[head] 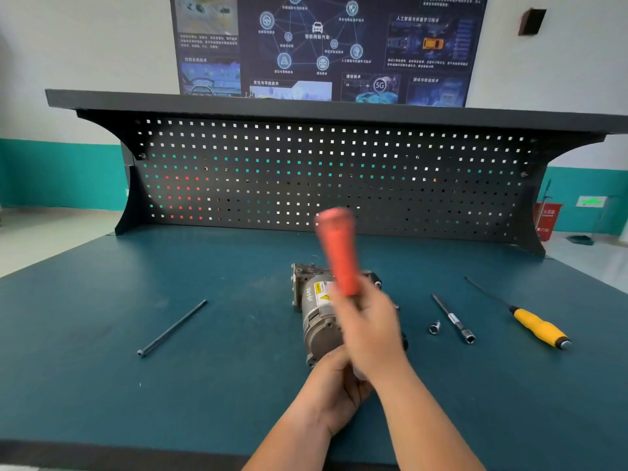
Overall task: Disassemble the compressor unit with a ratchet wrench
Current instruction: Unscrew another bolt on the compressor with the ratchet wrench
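The grey cylindrical compressor unit (314,307) lies at the middle of the teal workbench (102,385), its yellow warning label facing up. My right hand (368,329) grips the ratchet wrench by its orange handle (338,251), which stands up and away from me, blurred by motion. The wrench head is hidden behind my hands. My left hand (334,385) holds the near end of the compressor, partly covered by my right forearm.
A long dark bolt (171,329) lies to the left. On the right lie a small socket (434,327), an extension bar with a socket (453,319) and a yellow-handled screwdriver (537,326). A black pegboard (323,178) closes off the back of the bench.
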Motion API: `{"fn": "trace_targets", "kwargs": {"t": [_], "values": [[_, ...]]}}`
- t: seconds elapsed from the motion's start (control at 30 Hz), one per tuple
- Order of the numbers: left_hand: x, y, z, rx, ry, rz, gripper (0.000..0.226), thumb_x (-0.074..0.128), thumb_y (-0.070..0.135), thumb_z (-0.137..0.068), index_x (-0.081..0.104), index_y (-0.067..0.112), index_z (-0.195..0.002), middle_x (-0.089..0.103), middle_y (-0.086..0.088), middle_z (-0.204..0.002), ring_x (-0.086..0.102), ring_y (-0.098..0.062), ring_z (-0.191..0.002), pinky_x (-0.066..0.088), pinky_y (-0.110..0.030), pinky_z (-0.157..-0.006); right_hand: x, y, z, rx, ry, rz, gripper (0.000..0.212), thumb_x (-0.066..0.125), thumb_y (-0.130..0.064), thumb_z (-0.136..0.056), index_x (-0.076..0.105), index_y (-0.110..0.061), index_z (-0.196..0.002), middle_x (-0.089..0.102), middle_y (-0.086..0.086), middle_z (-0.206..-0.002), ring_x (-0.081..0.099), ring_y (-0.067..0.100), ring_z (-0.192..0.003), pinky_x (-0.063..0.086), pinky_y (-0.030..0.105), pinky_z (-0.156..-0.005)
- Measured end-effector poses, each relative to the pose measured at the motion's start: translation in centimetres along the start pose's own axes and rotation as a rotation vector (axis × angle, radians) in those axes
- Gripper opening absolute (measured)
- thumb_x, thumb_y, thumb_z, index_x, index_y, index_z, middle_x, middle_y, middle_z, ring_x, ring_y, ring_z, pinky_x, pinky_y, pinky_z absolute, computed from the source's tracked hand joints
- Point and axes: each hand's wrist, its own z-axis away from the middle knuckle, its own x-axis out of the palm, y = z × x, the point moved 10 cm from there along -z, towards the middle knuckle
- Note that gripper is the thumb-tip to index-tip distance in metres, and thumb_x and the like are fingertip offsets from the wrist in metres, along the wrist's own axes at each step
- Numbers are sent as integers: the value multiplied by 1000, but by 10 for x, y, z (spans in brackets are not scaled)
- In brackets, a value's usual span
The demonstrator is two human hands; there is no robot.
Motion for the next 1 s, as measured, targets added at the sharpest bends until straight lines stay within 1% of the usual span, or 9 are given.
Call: {"fn": "trace_targets", "kwargs": {"t": [0.1, 0.2, 0.3, 0.4, 0.5, 0.57, 0.77, 0.9, 1.0], "values": [[15, 8, 6, 36, -72, 24, 19, 63, 25, -77, 74, 11, -71, 69, -2, -69, 63, -9, -53, 47, -16, -44, -62, 59, 12, 329, 534, -688, 32, 50, -16, -94, 39, -19, -65, 31, -13, -41, 26, 4, -35, 21, 18, -39], [16, 8, 8, 39, -64, -75, 20, 63, 30, -68, 75, 15, -64, 69, 0, -68, 60, -6, -50, 42, -14, -40, -74, 94, 39, 525, 761, -867, 33, 41, -21, -98, 34, -19, -66, 28, -10, -44, 25, 5, -34, 21, 22, -42], [12, 5, 10, 11, -34, -82, 19, 65, 30, -69, 75, 14, -69, 69, -3, -73, 61, -9, -52, 42, -16, -39, -72, 86, 36, 423, 741, -758, 33, 40, -18, -98, 33, -17, -66, 30, -12, -41, 25, 5, -35, 22, 20, -39], [10, 6, 11, 8, -12, -5, 19, 68, 29, -67, 75, 12, -69, 69, -5, -70, 62, -12, -48, 44, -17, -38, -57, 57, 15, 250, 594, -605, 31, 41, -12, -99, 35, -16, -69, 32, -13, -43, 27, 3, -38, 24, 15, -38], [7, 10, 9, 51, -23, 46, 18, 69, 26, -69, 75, 12, -76, 69, -5, -72, 64, -14, -56, 49, -22, -52, -33, 34, 2, 164, 401, -344, 29, 48, -16, -97, 44, -22, -70, 39, -15, -46, 34, 4, -45, 30, 22, -48], [6, 11, 9, 57, -32, 59, 18, 68, 26, -69, 75, 12, -78, 68, -6, -75, 64, -16, -61, 49, -25, -58, -26, 32, 1, 174, 351, -280, 29, 49, -19, -97, 46, -24, -68, 40, -15, -47, 35, 5, -46, 29, 25, -51], [10, 8, 10, 28, -36, 34, 21, 67, 29, -66, 77, 12, -72, 70, -6, -77, 65, -15, -57, 49, -23, -49, -44, 45, 8, 254, 447, -565, 33, 43, -17, -99, 34, -17, -67, 30, -14, -45, 25, 1, -38, 22, 15, -37], [13, 11, 9, 32, -25, 102, 40, 62, 36, -72, 75, 1, -87, 69, -14, -90, 66, -23, -74, 53, -31, -68, -54, 49, 18, 284, 469, -631, 34, 43, -17, -99, 34, -17, -66, 29, -12, -45, 23, 3, -39, 20, 16, -36], [13, 12, 8, 45, 6, 139, 44, 57, 38, -76, 73, 0, -91, 68, -13, -87, 66, -24, -75, 54, -34, -69, -62, 49, 28, 290, 490, -683, 39, 43, -16, -99, 39, -20, -60, 30, -12, -45, 25, 3, -38, 24, 16, -35]]}}
